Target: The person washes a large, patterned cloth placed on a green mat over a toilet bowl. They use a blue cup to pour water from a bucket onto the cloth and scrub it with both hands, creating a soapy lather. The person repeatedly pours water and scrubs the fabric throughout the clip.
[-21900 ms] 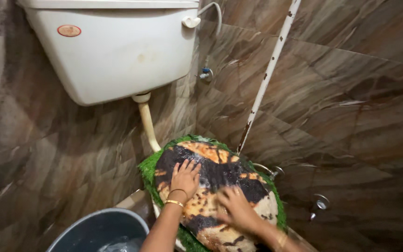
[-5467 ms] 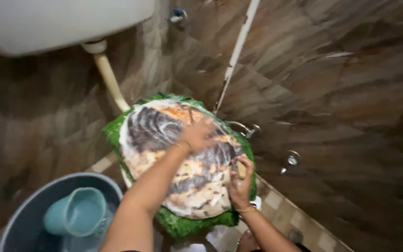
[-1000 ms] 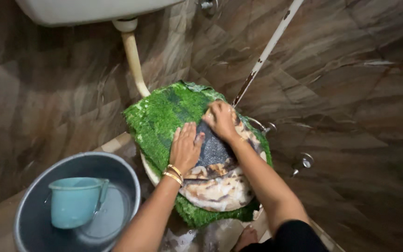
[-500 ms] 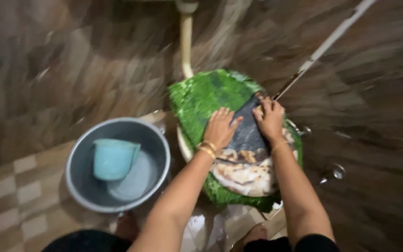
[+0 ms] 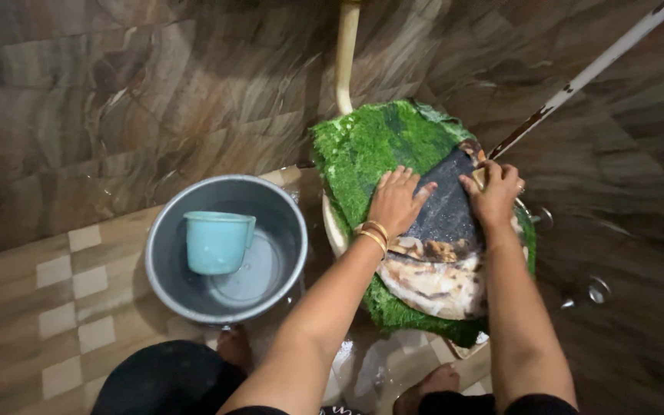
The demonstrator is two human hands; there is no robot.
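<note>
we press our left hand [image 5: 396, 201] flat and open on the green mat [image 5: 370, 150]; our right hand [image 5: 493, 192] grips its folded edge

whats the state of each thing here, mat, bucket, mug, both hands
green mat: draped over the toilet seat, wet, patterned side partly folded back
left hand: flat, fingers spread, pressing on the mat
right hand: fingers curled on the mat's dark patterned part
grey bucket: upright on the floor, a little water inside
teal mug: upright inside the bucket
</note>
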